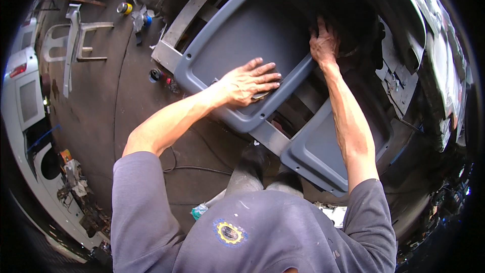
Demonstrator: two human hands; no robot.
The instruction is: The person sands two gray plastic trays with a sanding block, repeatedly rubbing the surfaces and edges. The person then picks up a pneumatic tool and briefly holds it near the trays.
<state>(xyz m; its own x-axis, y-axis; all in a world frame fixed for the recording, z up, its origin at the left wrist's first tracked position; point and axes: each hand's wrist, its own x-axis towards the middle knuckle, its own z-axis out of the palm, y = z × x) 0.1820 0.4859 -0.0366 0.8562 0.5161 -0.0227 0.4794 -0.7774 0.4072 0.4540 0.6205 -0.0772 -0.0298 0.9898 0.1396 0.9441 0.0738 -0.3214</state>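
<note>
A large grey moulded panel (222,45), shaped like a shallow tray with a raised rim and bolt holes, lies tilted in front of me. Against its recessed face, near the close rim, my left hand (247,83) presses with fingers stretched. Under those fingers shows the edge of a thin, tan flat piece that looks like sandpaper (260,95); most of it is covered. My right hand (324,43) rests with spread fingers on the panel's right rim, holding nothing visible. A second, smaller grey panel (323,141) lies below my right forearm.
Metal frame bars (270,136) support the panels. White plastic chair parts (76,45) and a yellow-and-black can (124,8) stand on the floor at left. A cable (197,168) runs near my legs. White vehicle bodywork (25,96) lines the left, with torn sheeting (442,55) at right.
</note>
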